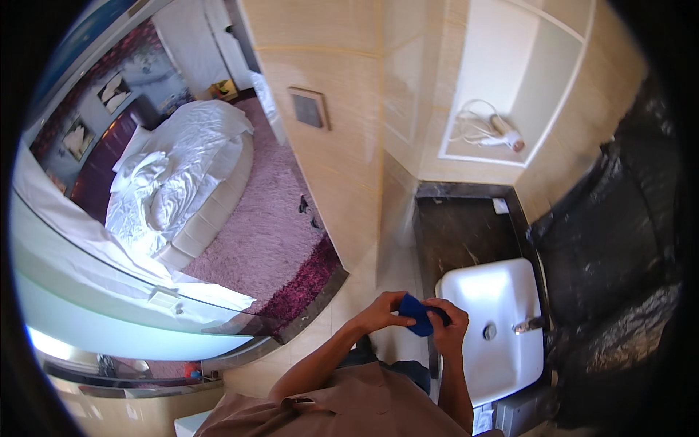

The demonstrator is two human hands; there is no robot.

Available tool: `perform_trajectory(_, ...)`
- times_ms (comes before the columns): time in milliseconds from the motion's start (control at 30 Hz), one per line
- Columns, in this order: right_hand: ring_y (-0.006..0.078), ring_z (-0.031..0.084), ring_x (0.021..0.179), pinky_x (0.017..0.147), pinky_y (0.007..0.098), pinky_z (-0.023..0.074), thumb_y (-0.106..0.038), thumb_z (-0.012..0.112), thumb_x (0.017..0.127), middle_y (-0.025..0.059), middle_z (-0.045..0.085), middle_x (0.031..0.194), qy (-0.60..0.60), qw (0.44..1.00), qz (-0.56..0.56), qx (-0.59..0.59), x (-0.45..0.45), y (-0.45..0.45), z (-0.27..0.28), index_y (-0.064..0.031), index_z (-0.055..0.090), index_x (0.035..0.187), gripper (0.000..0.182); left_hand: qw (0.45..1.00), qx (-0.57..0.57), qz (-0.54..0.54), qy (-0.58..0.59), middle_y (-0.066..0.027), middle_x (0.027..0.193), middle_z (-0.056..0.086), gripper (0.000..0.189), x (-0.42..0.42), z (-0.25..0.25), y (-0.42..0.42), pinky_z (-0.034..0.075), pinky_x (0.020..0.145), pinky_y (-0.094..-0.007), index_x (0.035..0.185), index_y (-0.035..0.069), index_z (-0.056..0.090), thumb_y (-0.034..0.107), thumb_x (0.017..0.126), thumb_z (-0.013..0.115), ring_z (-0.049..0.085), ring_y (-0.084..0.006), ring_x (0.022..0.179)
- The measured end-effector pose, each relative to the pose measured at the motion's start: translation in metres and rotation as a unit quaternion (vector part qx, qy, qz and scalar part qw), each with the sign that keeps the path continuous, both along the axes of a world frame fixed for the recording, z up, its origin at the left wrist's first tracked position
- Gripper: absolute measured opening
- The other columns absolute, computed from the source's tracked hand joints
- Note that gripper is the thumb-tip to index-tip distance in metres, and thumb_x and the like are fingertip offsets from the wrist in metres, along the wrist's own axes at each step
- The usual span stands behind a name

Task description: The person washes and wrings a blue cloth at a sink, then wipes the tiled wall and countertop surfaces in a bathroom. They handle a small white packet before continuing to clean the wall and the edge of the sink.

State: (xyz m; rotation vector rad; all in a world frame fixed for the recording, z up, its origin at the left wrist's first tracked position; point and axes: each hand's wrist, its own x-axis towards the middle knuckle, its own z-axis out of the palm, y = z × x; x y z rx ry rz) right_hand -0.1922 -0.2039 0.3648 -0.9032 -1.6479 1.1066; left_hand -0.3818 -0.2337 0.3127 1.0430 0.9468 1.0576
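A small dark blue cloth (417, 315), which looks folded, is held up between my two hands in front of my body. My left hand (386, 312) pinches its left edge between thumb and fingers. From the other side, my right hand (450, 323) grips the cloth's right part, with the thumb on its face. Both hands are just left of a white washbasin (464, 377), and the right one is nearest its rim. The basin has a metal faucet (528, 325) on its right side and a round drain (489, 331) in its bottom.
A dark stone counter (464, 229) bears a small white item (500, 206). Above it, a hair dryer (507, 133) with a coiled cord lies in a wall niche. Black plastic sheeting (606, 218) covers the right side. At left are a rounded bed (191, 158), a pink rug (240, 246) and a curved tub rim (229, 358).
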Motion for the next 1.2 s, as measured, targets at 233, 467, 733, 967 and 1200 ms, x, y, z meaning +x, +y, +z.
perform_trajectory(233, 0.0170, 0.066, 0.088, 0.083, 0.0289, 0.0517, 0.002, 0.066, 0.082, 0.0108, 0.071, 0.098, -0.033, 0.996, 0.002, -0.080, -0.069, 0.029, -0.025, -0.0003, 0.069, 0.101, 0.020, 0.962, 0.070, 0.190, 0.183, -0.0135, 0.074, 0.067, 0.027, -0.042, 0.012, -0.019, 0.049, 0.064, -0.0343, 0.098, -0.004, 0.066, 0.021, 0.089, 0.070, 0.064, -0.0191, 0.069)
perform_trajectory(467, 0.0230, 0.066, 0.101, 0.082, 0.0359, 0.0533, -0.014, 0.062, 0.093, 0.0128, 0.068, 0.110, -0.164, 0.980, 0.064, -0.096, -0.107, 0.037, -0.079, -0.0001, 0.059, 0.120, 0.031, 0.768, 0.058, 0.391, 0.504, -0.0198, 0.076, 0.063, 0.011, -0.075, 0.009, -0.015, 0.049, 0.060, -0.0467, 0.084, 0.001, 0.060, 0.011, 0.085, 0.065, 0.062, -0.0405, 0.069)
perform_trajectory(733, 0.0284, 0.060, 0.112, 0.099, 0.0430, 0.0466, -0.035, 0.040, 0.100, 0.0138, 0.063, 0.119, 0.222, 0.680, 0.210, -0.667, -0.171, 0.063, -0.148, -0.0045, 0.056, 0.125, 0.043, 0.758, -0.068, 0.258, 0.596, -0.0126, 0.092, 0.058, 0.021, -0.057, -0.019, 0.005, 0.053, 0.066, -0.0420, 0.098, 0.004, 0.063, 0.014, 0.080, 0.061, 0.063, -0.0321, 0.086)
perform_trajectory(967, 0.0315, 0.052, 0.123, 0.107, 0.0462, 0.0396, -0.043, 0.033, 0.095, 0.0174, 0.055, 0.129, 0.275, 0.557, 0.437, -0.650, -0.208, 0.112, -0.171, -0.0067, 0.054, 0.128, 0.053, 0.752, -0.010, 0.384, 0.536, -0.0102, 0.082, 0.059, 0.015, -0.091, -0.008, 0.037, 0.052, 0.062, -0.0411, 0.089, 0.007, 0.063, 0.015, 0.075, 0.062, 0.064, -0.0301, 0.076)
perform_trajectory(1200, 0.0298, 0.049, 0.126, 0.108, 0.0457, 0.0376, -0.046, 0.035, 0.095, 0.0148, 0.051, 0.134, 0.247, 0.564, 0.437, -0.655, -0.248, 0.107, -0.175, -0.0092, 0.051, 0.131, 0.053, 0.725, -0.013, 0.424, 0.542, -0.0084, 0.078, 0.058, 0.019, -0.120, -0.005, 0.039, 0.050, 0.060, -0.0399, 0.093, 0.009, 0.066, 0.016, 0.076, 0.061, 0.063, -0.0281, 0.073)
